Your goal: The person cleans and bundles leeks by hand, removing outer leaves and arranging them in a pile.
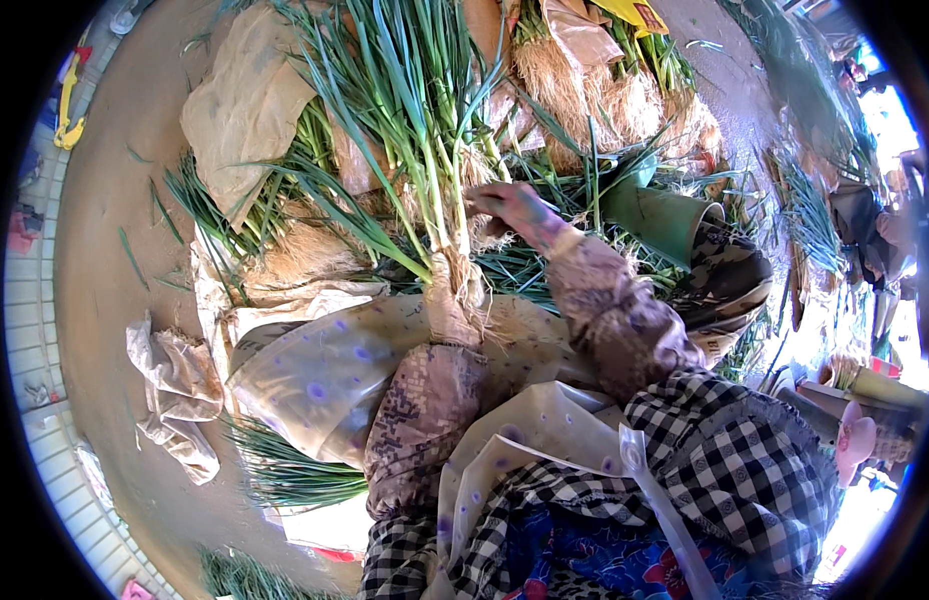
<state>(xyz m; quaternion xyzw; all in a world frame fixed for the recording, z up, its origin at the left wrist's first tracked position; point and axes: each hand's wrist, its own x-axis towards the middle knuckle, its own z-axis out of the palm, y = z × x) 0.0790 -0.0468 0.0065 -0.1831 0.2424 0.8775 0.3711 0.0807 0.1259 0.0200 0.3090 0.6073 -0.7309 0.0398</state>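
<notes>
A bunch of green onions stands upright before me, its long green leaves fanning away and its pale roots hanging near my wrist. My left hand is closed round the white lower stems, fingers partly hidden by the stalks and roots. Just right of the stems is my right hand, with its fingers stretched toward the bunch and the thumb apart below them. Nothing shows between those fingers. A spotted translucent plastic apron spreads across my lap under the left forearm.
Bundled green onions with root mats lie at the far side, partly under brown sheets. A tan sack piece covers others at left. A green boot is at right. Crumpled cloth lies on the brown ground.
</notes>
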